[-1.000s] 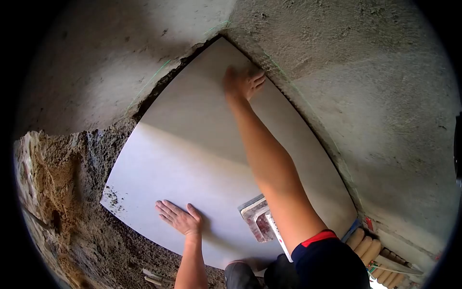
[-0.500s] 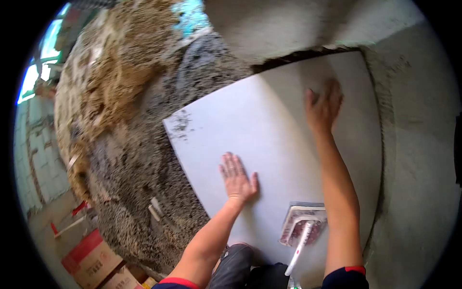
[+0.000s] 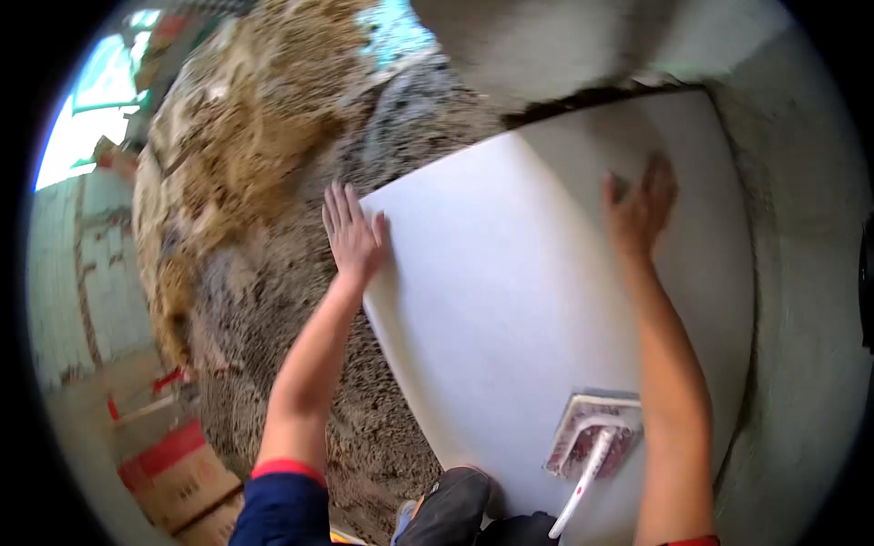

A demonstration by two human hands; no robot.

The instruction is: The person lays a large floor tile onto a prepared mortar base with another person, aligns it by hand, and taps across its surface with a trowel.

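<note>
A large white tile (image 3: 492, 300) lies on a bed of grey, crumbly mortar (image 3: 391, 437). At the tile's far left corner is my left hand (image 3: 353, 238), fingers outstretched past the edge over the mortar and nothing held. My right hand (image 3: 642, 214) rests on the shaded far right part of the tile, thumb apart from the fingers. Near my right forearm, a flat, square-based hand tool (image 3: 596, 437) with a white handle sits on the tile; neither hand touches it.
Bare grey concrete (image 3: 801, 300) borders the tile on the right and at the far side. A heap of brown sand (image 3: 246, 155) rises at far left. Cardboard boxes (image 3: 177, 478) stand at lower left. My knee (image 3: 446, 514) is at the tile's near edge.
My left hand has moved from the tile's middle-left to its far left corner. Dark crumbs seen there earlier no longer show. My right hand stays on the tile; the view has shifted slightly.
</note>
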